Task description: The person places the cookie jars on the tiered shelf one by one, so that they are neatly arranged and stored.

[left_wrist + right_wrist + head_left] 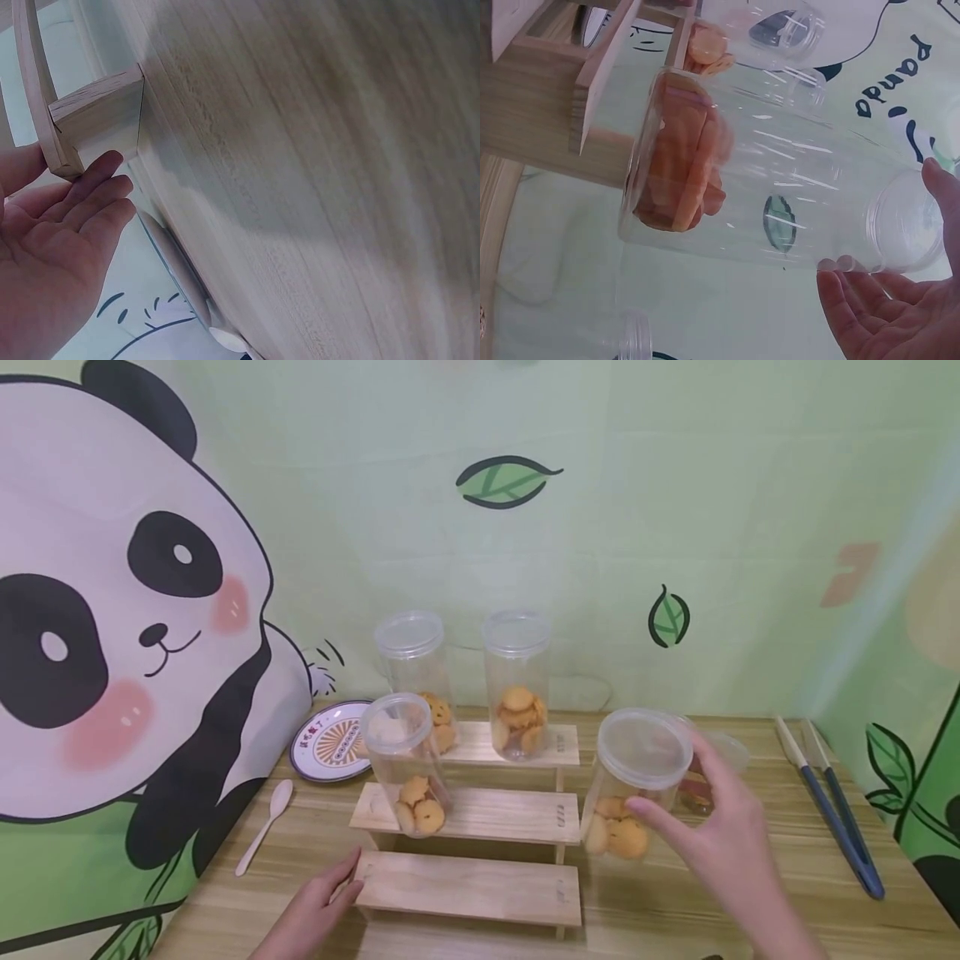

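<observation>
My right hand point(723, 839) grips a clear plastic jar point(780, 165) near its lid, thumb on one side and fingers on the other. Cookies point(622, 837) lie at the bottom of this jar, which is held up just right of a three-step wooden stand point(480, 814). At the left end of the lowest step, my left hand point(318, 902) holds the board's edge between thumb and fingers point(101, 199). A similar jar point(397, 752) with cookies stands on the middle step. Two more cookie jars, one at left point(410, 660) and one at right point(517, 672), are on the top step.
A patterned plate point(330, 764) and a white spoon point(266, 827) lie left of the stand. Blue-handled tongs point(836, 810) rest at the right. Behind the held jar, another clear container point(727, 750) is partly hidden. A panda-print cloth point(360, 485) backs the table.
</observation>
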A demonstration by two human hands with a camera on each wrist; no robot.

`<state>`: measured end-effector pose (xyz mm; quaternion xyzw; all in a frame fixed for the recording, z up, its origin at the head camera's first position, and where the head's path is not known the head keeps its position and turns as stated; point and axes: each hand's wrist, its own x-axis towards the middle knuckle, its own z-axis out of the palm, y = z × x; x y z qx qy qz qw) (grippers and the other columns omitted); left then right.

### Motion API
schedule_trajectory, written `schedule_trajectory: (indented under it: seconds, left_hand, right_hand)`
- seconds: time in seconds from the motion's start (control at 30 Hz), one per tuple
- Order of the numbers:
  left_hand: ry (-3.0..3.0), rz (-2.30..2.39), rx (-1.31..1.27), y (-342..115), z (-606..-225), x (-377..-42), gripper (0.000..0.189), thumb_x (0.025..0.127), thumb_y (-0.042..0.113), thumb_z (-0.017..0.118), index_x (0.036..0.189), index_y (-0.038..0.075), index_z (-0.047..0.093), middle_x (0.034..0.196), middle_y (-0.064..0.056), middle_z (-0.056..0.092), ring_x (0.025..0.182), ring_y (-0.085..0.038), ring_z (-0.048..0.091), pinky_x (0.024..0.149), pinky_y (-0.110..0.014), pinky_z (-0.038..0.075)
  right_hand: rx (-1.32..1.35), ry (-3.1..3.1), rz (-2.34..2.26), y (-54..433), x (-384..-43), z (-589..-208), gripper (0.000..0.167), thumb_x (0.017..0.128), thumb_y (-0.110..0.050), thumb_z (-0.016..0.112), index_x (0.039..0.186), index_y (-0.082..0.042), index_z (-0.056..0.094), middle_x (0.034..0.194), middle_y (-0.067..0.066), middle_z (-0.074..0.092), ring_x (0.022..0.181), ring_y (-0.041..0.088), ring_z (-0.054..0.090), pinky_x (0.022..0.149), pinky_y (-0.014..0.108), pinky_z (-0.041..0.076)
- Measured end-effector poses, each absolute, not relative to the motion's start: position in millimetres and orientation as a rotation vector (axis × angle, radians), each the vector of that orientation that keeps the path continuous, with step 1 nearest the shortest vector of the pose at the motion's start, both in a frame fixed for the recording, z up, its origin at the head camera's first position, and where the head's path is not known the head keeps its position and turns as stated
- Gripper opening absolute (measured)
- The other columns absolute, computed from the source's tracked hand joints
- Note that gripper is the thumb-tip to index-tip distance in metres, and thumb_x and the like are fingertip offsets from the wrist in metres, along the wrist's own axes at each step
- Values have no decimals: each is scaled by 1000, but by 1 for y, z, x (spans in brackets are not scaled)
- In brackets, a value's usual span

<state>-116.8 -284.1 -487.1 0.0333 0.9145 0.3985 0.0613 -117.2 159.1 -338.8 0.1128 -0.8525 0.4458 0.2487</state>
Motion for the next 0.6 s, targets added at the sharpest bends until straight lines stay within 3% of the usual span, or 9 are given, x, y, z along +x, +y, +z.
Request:
schedule_trajectory:
  seconds: [0.2, 0.37, 0.6]
  left_hand:
    - [2737, 1215, 68, -284, -486, -118, 49, 100, 16, 54, 138, -12, 41, 140, -26, 43, 129, -38, 41, 105, -52, 34]
    - [2740, 1219, 72, -284, -487, -117, 49, 99, 14, 54, 138, -12, 41, 140, -26, 43, 129, -38, 41, 105, -51, 34]
    - [2746, 1216, 91, -285, -488, -117, 50, 99, 15, 55, 138, -12, 41, 140, -25, 44, 129, -38, 42, 105, -51, 34]
  right_hand:
    - [415, -2263, 1301, 146, -125, -337, 87, 70, -12, 88, 144, -26, 44, 127, 1, 57, 101, 12, 59, 80, 16, 50]
    - [416, -2272, 1395, 135, -126, -341, 83, 73, -16, 86, 144, -29, 44, 126, 3, 57, 95, 20, 63, 66, 24, 56]
    - [515, -2229, 1467, 119, -131, -344, 82, 73, -16, 86, 143, -28, 45, 126, -2, 57, 105, 15, 59, 83, 24, 53]
